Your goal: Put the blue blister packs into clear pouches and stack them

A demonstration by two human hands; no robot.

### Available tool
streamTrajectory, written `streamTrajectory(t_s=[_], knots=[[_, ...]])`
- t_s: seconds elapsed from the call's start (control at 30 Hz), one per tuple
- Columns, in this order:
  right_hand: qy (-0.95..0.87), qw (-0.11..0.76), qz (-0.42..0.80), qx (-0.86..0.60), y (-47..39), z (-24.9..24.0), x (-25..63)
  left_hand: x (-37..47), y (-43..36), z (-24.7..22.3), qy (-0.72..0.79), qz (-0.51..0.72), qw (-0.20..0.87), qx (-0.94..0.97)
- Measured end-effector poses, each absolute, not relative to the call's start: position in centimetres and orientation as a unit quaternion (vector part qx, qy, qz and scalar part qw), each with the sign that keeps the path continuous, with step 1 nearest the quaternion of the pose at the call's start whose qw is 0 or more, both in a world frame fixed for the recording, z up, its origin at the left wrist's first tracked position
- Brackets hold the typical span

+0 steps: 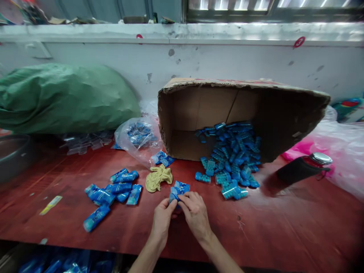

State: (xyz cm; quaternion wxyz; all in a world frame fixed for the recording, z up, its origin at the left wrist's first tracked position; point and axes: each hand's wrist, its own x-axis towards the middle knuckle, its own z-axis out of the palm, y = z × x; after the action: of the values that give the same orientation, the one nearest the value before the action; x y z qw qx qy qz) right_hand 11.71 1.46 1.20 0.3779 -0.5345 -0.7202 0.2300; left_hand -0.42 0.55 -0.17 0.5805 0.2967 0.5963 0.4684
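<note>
In the head view my left hand [162, 220] and my right hand [196, 214] meet at the front middle of the red table. Both pinch a small blue printed packet [173, 193] between thumb and fingers. Fingers hide part of it, so whether anything is inside cannot be seen. Just behind it lies another blue packet [182, 185], touching or overlapping the first. To the left is a loose pile of filled blue packets [121, 187]. A crumpled yellowish cloth [159, 177] rests behind my left hand. Small clear bottles with blue contents [233, 163] spill from a cardboard box on the right.
The cardboard box [178, 146] lies on its side at the back. Beside it are a clear plastic bag [135, 151] of blue packets and a big green sack [68, 98]. A dark flask [298, 168] stands right. A yellow strip [51, 205] lies left on the table [270, 227].
</note>
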Motion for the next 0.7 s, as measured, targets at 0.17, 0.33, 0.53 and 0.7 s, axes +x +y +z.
streamTrajectory(t_s=[0.17,0.33,0.53,0.7], knots=[[-0.500,0.437,0.566,-0.489,2.4,0.1,11.8,-0.5,0.6,-0.2,0.566,0.499,0.601,0.263],[-0.444,0.441,0.622,-0.470,2.6,-0.7,11.1,0.0,0.6,-0.5,0.556,0.525,0.594,0.249],[-0.459,0.465,0.552,-0.517,1.7,-1.1,10.0,0.6,0.8,-0.8,0.571,0.550,0.562,0.237],[-0.507,0.462,0.470,-0.555,1.6,-1.0,9.7,0.6,1.3,-0.6,0.538,0.555,0.597,0.217]])
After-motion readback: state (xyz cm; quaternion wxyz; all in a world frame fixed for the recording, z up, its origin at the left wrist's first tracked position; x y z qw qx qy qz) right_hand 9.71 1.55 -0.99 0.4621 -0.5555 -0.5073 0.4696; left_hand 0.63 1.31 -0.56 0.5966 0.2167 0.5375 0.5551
